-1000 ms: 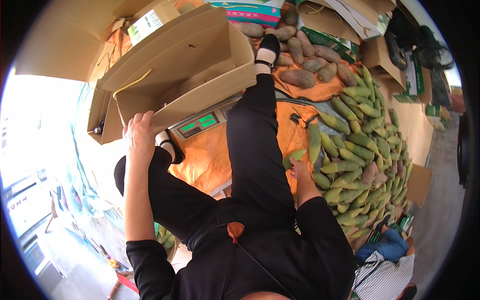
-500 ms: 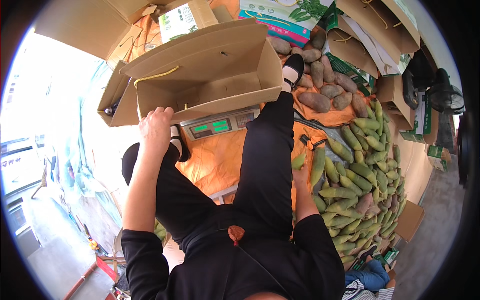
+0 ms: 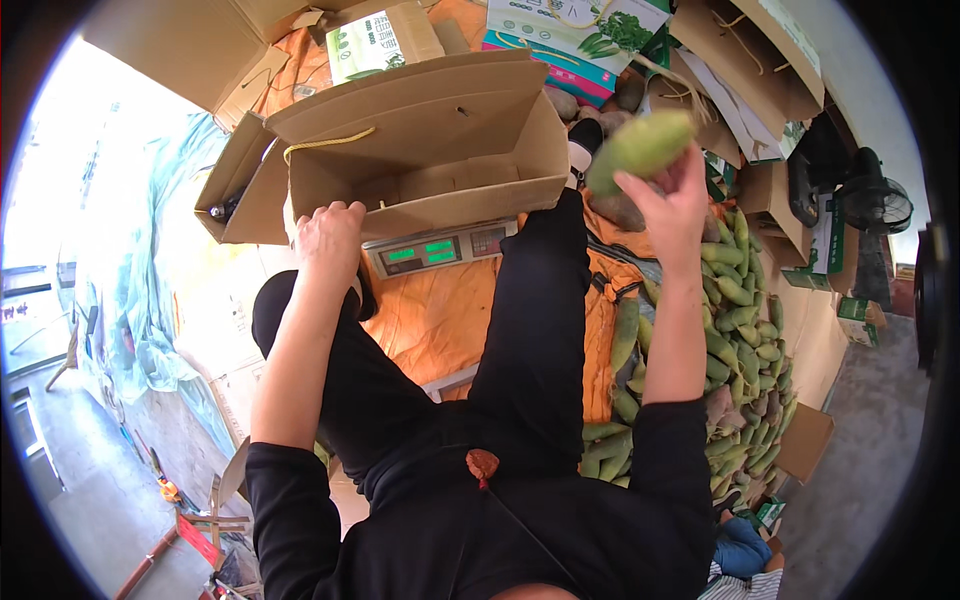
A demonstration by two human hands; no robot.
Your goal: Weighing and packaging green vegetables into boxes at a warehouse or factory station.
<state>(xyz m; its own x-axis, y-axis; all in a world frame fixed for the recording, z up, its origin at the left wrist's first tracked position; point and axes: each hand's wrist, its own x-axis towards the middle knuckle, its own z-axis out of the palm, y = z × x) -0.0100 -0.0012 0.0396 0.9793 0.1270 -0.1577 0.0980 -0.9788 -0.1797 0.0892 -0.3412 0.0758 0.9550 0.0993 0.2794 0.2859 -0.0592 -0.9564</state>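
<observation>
My right hand (image 3: 672, 205) is raised to the right of the box and closed around a green radish (image 3: 645, 150), slightly blurred, its thin root pointing up and away. An open cardboard box (image 3: 470, 212) with a yellow cord handle rests on a digital scale (image 3: 420, 254) with lit green figures. The fingers of my left hand (image 3: 328, 240) curl over the box's near rim at its left corner. Only bare cardboard shows in the part of the box I can see. Beside my right forearm lies a large pile of green radishes (image 3: 735, 345).
Brownish-red tubers (image 3: 618, 210) lie beyond my right knee, partly hidden by my hand. Printed cartons (image 3: 575, 30) stand at the back, and more open boxes (image 3: 745, 70) at the far right. A black fan (image 3: 872, 200) stands at right. Another person's leg (image 3: 742, 548) shows at lower right.
My right hand has come up and away from the pile's left edge, lifting the green radish to beside the box. My left hand stays on the box rim. The view has shifted slightly.
</observation>
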